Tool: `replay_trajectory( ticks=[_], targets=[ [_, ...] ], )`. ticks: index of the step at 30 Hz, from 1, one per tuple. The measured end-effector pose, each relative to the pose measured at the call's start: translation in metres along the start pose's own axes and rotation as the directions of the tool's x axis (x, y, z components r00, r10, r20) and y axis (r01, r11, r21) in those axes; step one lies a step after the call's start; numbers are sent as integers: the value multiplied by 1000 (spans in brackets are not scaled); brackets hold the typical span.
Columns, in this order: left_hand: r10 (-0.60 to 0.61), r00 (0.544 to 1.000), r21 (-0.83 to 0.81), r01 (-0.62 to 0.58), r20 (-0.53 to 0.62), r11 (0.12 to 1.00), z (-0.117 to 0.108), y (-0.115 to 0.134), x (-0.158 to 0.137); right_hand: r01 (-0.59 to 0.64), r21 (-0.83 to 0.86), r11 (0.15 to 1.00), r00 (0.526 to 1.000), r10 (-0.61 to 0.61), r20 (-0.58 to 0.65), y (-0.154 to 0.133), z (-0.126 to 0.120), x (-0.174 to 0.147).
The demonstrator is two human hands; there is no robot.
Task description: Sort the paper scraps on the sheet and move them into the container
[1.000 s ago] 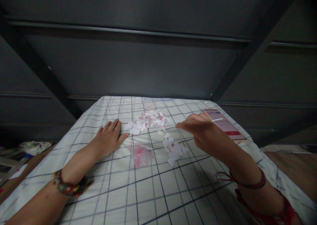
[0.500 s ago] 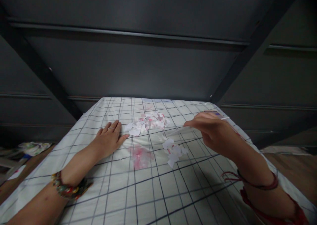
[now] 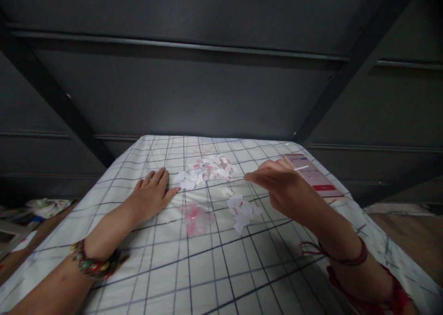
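My left hand (image 3: 151, 192) lies flat on the checked cloth with its fingers spread, a ring on one of them. Its fingertips come close to the left end of a pile of torn paper scraps (image 3: 211, 169), white with red marks. My right hand (image 3: 282, 185) is closed around a thin white stick (image 3: 302, 167). The stick's rear end sticks out above the hand, and its front end is hard to make out. A smaller group of paper scraps (image 3: 241, 213) lies in front of the right fingertips. Between the hands is a blurred pink-red patch (image 3: 196, 219).
A phone (image 3: 313, 178) with a lit screen lies at the table's right edge, beyond my right wrist. The white checked tablecloth (image 3: 166, 273) covers the table. A dark panelled wall (image 3: 194, 93) stands right behind it. Cloth items (image 3: 48, 207) sit low at the far left.
My right hand has moved left with the white stick, nearer the paper pile, uncovering more of the phone. My left hand has stayed in place.
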State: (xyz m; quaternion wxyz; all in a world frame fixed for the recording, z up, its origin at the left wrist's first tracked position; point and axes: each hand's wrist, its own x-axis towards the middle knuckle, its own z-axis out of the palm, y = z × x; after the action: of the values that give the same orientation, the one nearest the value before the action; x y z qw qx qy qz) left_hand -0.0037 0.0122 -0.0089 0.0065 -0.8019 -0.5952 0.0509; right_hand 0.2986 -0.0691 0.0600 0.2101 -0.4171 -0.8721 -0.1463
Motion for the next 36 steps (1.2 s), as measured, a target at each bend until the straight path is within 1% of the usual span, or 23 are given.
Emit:
replay_trajectory(
  ticks=[3, 6, 9, 14, 17, 20, 26, 30, 32, 36],
  targets=[
    [-5, 1000, 3, 5, 22, 1000, -3, 1, -1, 14, 24, 1000, 998, -13, -59, 4, -3, -3],
    [-10, 999, -6, 10, 48, 1000, -5, 2, -2, 19, 30, 999, 999, -18, -39, 5, -5, -3],
    [-12, 999, -13, 12, 40, 1000, -5, 2, -1, 21, 2, 1000, 1000, -21, -7, 0, -2, 0],
    [-27, 998, 11, 26, 54, 1000, -3, 3, -1, 38, -16, 999, 998, -39, -45, -7, 6, 5],
    [-34, 997, 19, 33, 65, 999, -4, 4, -1, 45, 4, 999, 996, -45, -81, -3, 4, 2],
    [-31, 998, 12, 31, 54, 999, -4, 4, -1, 58, 46, 997, 995, -54, -84, 3, -2, -2],
    [-21, 999, 12, 20, 49, 1000, -5, 3, -1, 2, 98, 995, 1000, -3, 11, 7, -6, -6],
    [-18, 999, 14, 18, 51, 1000, -4, 3, -1, -55, 109, 992, 997, 60, -39, 12, -10, -8],
    [-19, 999, 11, 18, 46, 1000, -3, 2, 0, -64, 111, 992, 996, 70, -54, 14, -12, -9],
    [-10, 999, -4, 10, 44, 1000, -2, 1, 0, -58, 99, 993, 998, 60, -11, 11, -9, -7]
  ],
)
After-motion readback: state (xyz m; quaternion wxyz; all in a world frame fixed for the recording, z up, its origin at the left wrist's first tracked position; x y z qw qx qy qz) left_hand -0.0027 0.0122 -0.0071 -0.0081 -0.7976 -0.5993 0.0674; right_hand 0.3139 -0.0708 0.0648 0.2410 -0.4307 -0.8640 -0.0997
